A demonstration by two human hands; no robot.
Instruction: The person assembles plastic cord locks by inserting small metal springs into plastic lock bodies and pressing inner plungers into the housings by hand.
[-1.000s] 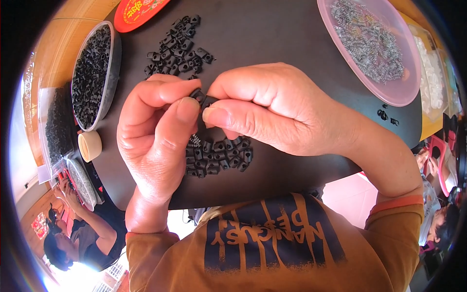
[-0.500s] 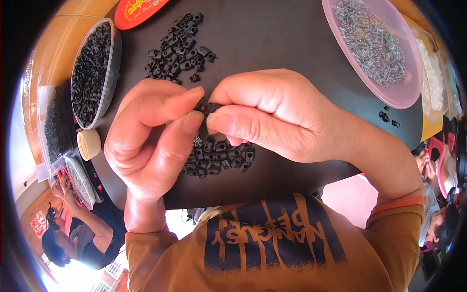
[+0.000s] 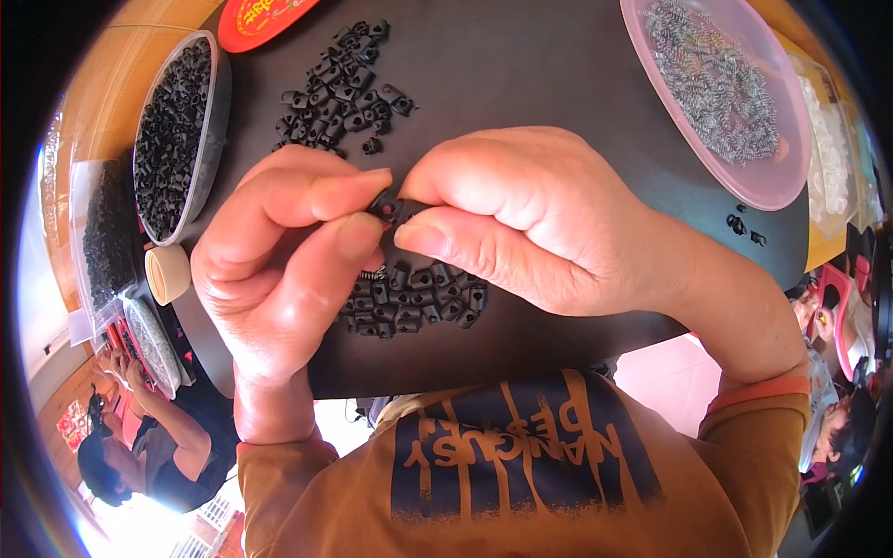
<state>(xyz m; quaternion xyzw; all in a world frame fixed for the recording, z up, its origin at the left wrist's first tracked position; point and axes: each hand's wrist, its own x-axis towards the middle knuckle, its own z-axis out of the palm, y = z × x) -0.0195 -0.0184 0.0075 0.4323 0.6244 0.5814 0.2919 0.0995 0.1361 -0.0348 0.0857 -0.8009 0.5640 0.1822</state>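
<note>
Above the dark table (image 3: 521, 349), the thumb and forefinger of my left hand (image 3: 284, 246) pinch one side of a small black plastic cord lock (image 3: 394, 208). My right hand (image 3: 539, 219) grips its other side, and the fingertips cover most of it. A small metal spring (image 3: 374, 274) shows just under my left fingers; I cannot tell whether it is held or lying there. Below my hands is a cluster of black cord locks (image 3: 409, 302) with holes in their sides. Farther off lies a loose heap of similar black pieces (image 3: 339, 98).
A pink bowl (image 3: 777, 177) of metal springs stands at the far right, with a few black bits (image 3: 739, 223) beside it. At the left are a clear tub (image 3: 221, 121) of black parts, a tan ring (image 3: 167, 274) and a red lid (image 3: 256, 37). Other people sit on both sides.
My left hand has shifted slightly left and its fingers have tilted, so more of the black piece shows between my fingertips. The right hand has barely moved.
</note>
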